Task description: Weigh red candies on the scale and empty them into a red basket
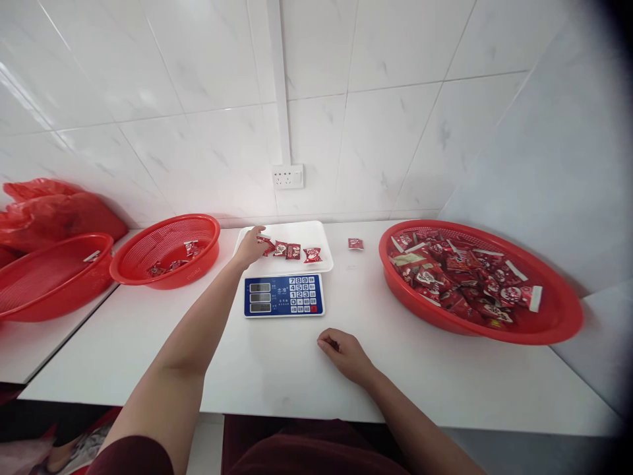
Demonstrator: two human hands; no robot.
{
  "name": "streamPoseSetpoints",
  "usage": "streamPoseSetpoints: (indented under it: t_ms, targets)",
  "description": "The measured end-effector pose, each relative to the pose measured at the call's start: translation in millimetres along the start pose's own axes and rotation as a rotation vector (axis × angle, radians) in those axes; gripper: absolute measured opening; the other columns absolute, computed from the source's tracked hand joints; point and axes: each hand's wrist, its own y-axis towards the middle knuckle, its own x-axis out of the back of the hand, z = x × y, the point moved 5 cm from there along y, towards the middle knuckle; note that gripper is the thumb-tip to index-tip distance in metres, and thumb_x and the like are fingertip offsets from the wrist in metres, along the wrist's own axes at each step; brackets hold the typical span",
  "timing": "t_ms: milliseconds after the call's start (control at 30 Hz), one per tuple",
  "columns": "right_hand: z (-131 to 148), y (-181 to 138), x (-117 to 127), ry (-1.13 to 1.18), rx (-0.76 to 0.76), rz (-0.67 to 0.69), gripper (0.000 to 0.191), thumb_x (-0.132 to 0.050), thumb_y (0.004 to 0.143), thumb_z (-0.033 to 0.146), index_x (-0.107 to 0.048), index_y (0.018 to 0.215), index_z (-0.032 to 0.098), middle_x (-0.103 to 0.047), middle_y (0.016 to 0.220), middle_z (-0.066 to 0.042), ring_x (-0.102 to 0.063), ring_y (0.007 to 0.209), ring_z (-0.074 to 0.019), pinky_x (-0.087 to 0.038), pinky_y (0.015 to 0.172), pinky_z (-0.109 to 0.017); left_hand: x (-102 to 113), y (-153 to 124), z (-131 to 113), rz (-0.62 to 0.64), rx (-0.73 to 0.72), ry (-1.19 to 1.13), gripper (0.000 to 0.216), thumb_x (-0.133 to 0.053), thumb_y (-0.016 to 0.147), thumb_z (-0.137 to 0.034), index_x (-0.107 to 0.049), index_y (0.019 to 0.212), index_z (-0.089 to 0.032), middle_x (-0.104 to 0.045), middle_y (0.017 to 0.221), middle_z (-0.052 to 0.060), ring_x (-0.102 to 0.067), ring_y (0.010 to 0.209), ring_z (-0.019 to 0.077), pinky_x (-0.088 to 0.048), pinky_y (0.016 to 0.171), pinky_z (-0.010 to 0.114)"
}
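My left hand [251, 249] reaches over the left side of the white weighing tray [316, 231], its fingers closed about a small red packet [268, 247] that they partly hide. Several more red sachets [281, 249] lie in the tray to its right, one of them [312, 255] a little apart. In front of the tray is the scale's blue keypad panel [283, 296]; its display digits are too faint to read. My right hand [345, 354] rests on the white table [277, 369], fingers curled loosely, with nothing visible in them.
A large red basket [420, 316] full of red packets stands at right, near a lone packet [355, 244]. Left are a red basket [198, 274] with several packets, another red basket [74, 290] and red plastic bags [59, 211]. A socket [288, 176] is on the tiled wall.
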Motion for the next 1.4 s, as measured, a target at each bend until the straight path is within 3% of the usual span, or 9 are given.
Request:
streamPoseSetpoints:
  t_ms: [133,267,367,500,667,867,967,1233,1400]
  targets:
    - [0.3,0.1,0.2,-0.006,0.0,-0.001,0.022,-0.044,0.083,0.035,-0.059,0.076,0.02,-0.059,0.069,0.0,-0.05,0.061,-0.0133,-0.041,0.058,-0.026,-1.3,-2.6,-3.6,0.004,-0.025,0.004,0.062,-0.057,0.067,-0.018,-0.039,0.126,-0.02,-0.052,0.116,0.01,-0.056,0.075,0.0135,-0.045,0.062,0.023]
    - [0.7,0.0,-0.1,-0.004,-0.002,0.002,0.022,-0.044,0.083,0.035,-0.059,0.077,0.02,-0.058,0.068,0.0,-0.05,0.061,-0.0133,-0.041,0.058,-0.026,-2.7,-2.2,-0.1,-0.035,-0.018,0.027,0.066,-0.059,0.071,-0.029,-0.032,0.131,-0.022,-0.06,0.089,0.004,-0.056,0.075,0.0159,-0.044,0.065,0.025]
    - [1.5,-0.3,-0.3,-0.005,-0.001,0.001,0.021,-0.044,0.083,0.035,-0.058,0.076,0.02,-0.057,0.067,0.001,-0.049,0.061,-0.0131,-0.04,0.057,-0.026,-6.8,-0.9,3.0,-0.005,-0.02,0.047,0.061,-0.054,0.076,-0.037,-0.034,0.131,-0.022,-0.061,0.085,0.003,-0.057,0.076,0.0178,-0.044,0.067,0.027]
    - [2.0,-0.2,0.0,-0.006,-0.005,-0.008,0.022,-0.044,0.083,0.036,-0.059,0.076,0.021,-0.058,0.068,0.001,-0.051,0.062,-0.0134,-0.041,0.058,-0.026,-9.8,1.8,7.3,0.022,-0.008,0.09,0.051,-0.042,0.084,-0.038,-0.035,0.132,-0.021,-0.064,0.092,0.006,-0.058,0.089,0.0216,-0.043,0.077,0.031]
    - [1.1,0.3,0.1,-0.005,-0.001,-0.005,0.022,-0.044,0.083,0.036,-0.059,0.076,0.021,-0.058,0.068,0.0,-0.051,0.061,-0.0133,-0.041,0.057,-0.026,-6.2,7.5,17.2,-0.015,-0.011,0.078,0.045,-0.028,0.088,-0.022,-0.036,0.131,-0.02,-0.061,0.111,0.006,-0.057,0.098,0.0174,-0.043,0.084,0.028]
    - [0.4,-0.2,0.3,-0.009,-0.004,-0.004,0.021,-0.044,0.083,0.035,-0.058,0.076,0.021,-0.058,0.068,0.001,-0.05,0.061,-0.0133,-0.04,0.057,-0.025,-4.2,8.5,23.6,0.014,-0.014,0.194,0.045,-0.048,0.075,-0.015,-0.05,0.12,-0.021,-0.055,0.122,0.006,-0.051,0.109,0.0224,-0.038,0.091,0.03]
    - [0.9,-0.3,0.1,-0.006,-0.008,-0.004,0.021,-0.045,0.083,0.035,-0.058,0.076,0.021,-0.058,0.068,0.001,-0.05,0.061,-0.0133,-0.04,0.058,-0.026,-3.0,7.4,21.9,0.001,-0.012,0.229,0.042,-0.052,0.073,-0.018,-0.053,0.115,-0.022,-0.058,0.117,0.007,-0.052,0.106,0.0247,-0.039,0.089,0.032]
    - [1.9,-0.3,1.0,-0.002,-0.007,-0.004,0.019,-0.045,0.083,0.033,-0.058,0.077,0.021,-0.058,0.069,0.0,-0.05,0.062,-0.0132,-0.04,0.058,-0.025,-3.3,5.5,18.0,-0.083,-0.024,0.214,0.043,-0.054,0.072,-0.015,-0.052,0.114,-0.024,-0.052,0.111,0.007,-0.057,0.088,0.0176,-0.044,0.08,0.028]
    - [1.9,-0.3,0.9,-0.014,0.0,-0.004,0.021,-0.044,0.083,0.034,-0.058,0.076,0.02,-0.058,0.068,0.0,-0.05,0.061,-0.0131,-0.04,0.058,-0.025,0.0,7.6,21.4,-0.138,-0.042,0.114,0.048,-0.055,0.071,-0.011,-0.052,0.117,-0.023,-0.052,0.111,0.008,-0.056,0.09,0.0177,-0.044,0.082,0.028]
